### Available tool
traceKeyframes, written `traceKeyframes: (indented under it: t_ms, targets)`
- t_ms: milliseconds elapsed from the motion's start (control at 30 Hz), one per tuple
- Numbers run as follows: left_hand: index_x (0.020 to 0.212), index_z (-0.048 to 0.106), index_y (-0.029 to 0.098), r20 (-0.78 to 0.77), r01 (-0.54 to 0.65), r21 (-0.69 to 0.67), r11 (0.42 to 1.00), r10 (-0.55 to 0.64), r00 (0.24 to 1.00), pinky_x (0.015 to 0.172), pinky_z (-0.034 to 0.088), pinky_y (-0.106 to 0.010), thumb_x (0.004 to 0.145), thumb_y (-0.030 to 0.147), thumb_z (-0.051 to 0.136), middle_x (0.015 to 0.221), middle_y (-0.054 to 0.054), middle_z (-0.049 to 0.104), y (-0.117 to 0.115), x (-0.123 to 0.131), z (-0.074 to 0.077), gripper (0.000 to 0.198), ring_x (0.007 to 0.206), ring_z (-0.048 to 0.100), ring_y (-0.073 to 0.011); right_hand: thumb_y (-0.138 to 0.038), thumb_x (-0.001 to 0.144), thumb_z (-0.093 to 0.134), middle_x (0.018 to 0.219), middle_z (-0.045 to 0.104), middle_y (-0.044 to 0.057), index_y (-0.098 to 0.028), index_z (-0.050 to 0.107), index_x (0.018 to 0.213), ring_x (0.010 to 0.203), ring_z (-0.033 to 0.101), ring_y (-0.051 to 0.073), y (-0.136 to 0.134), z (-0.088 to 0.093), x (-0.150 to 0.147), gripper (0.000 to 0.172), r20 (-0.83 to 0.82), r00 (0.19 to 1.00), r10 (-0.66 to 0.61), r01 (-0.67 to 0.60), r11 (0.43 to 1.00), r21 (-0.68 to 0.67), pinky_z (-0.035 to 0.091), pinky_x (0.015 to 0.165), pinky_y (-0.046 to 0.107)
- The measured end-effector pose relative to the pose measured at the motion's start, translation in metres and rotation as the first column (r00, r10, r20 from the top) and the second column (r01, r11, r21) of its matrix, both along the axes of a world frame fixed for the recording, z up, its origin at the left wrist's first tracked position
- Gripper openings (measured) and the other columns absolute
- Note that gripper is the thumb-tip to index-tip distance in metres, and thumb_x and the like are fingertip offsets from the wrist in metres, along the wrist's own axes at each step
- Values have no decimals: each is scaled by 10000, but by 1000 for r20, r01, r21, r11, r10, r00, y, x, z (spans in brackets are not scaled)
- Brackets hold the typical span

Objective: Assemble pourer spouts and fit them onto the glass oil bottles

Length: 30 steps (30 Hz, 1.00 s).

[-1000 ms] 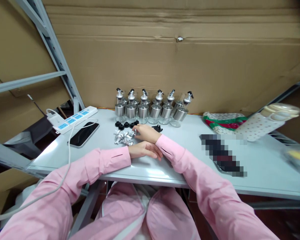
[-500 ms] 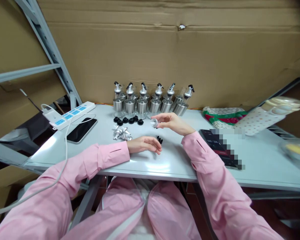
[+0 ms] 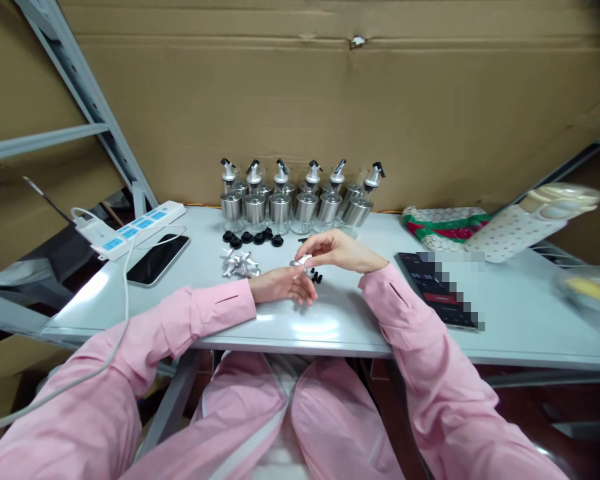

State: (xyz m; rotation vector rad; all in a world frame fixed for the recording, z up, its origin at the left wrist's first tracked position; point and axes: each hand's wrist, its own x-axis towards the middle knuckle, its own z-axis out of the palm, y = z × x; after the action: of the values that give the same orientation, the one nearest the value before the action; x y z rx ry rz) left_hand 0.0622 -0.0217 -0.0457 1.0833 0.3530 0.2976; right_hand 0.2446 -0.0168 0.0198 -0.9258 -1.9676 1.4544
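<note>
Small packing workshop, cardboard sheets [image 3: 330,100] for walls, metal shelving frame [image 3: 80,100], rows of dispenser bottles [image 3: 295,197]

Bright, even, from overhead. Glare patch on table [image 3: 310,328] at lower centre, another at its left edge. Soft, short shadow under left hand [image 3: 280,285]. Heavy wide-angle bowing at frame edges, see shelf frame [image 3: 80,80] upper left. Right edge smeared, yellow object [image 3: 587,293] blurred. Upper right corner vignetted dark. Mosaic patch [image 3: 455,297] right of centre.

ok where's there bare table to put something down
Free: table front right, beyond the dark device; also between phone and silver parts. Crowded: before the bottles, around black caps, left hand and right hand.
</note>
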Motion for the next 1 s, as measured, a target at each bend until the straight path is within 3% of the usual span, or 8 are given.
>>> traceKeyframes:
  t_ms: [100,200,267,367,467,733,1000]
  targets:
    - [772,618,78,-37,-29,10,1000,30,999,726,438,-287,733,644,536,812,-98,664,-2,1,2,573,718,619,-157,-270,630,740,880,691,52,-132,663,902,772,627,132,-3,0,-3,314,11,999,51,-51,999,17,492,714,275]
    - [672,572,95,-52,-71,13,997,72,996,726,447,-290,706,584,615,779,-81,662,-4,2,4,493,678,619,-148,-315,714,663,996,680,78,-139,645,990,851,628,151,-3,2,0,328,82,994,67,-76,990,117,487,735,279]
    - [602,520,106,-47,-88,13,996,88,995,711,451,-284,681,570,645,762,-75,656,-4,3,5,488,670,621,-147,-337,782,580,968,692,77,-146,668,956,835,626,155,0,3,7,272,221,975,-36,-26,963,269,474,725,278]
    - [557,461,117,-46,-87,23,996,88,995,684,450,-273,654,573,663,754,-79,647,-5,4,6,508,673,625,-149,-278,783,568,805,714,59,-156,707,800,722,620,150,8,-1,19,185,438,863,-251,23,886,462,448,682,268]
    - [555,449,120,-48,-80,19,997,81,996,681,453,-267,630,594,668,753,-76,643,-5,4,6,528,673,629,-148,-208,735,605,757,717,45,-153,715,758,676,615,145,16,-9,25,125,553,800,-233,-41,898,437,441,662,250]
    - [573,457,118,-60,-91,12,996,92,994,692,457,-265,630,591,672,755,-67,642,-6,5,9,522,684,631,-145,-122,716,578,752,716,46,-132,721,793,661,618,133,19,-21,13,163,595,787,-162,-89,925,369,443,640,218]
    - [586,478,112,-59,-93,27,995,95,994,703,456,-275,664,585,648,760,-66,642,-7,4,11,509,684,626,-141,-107,709,580,725,712,50,-131,720,741,625,598,131,22,-25,8,145,591,762,-266,-40,891,452,418,612,218]
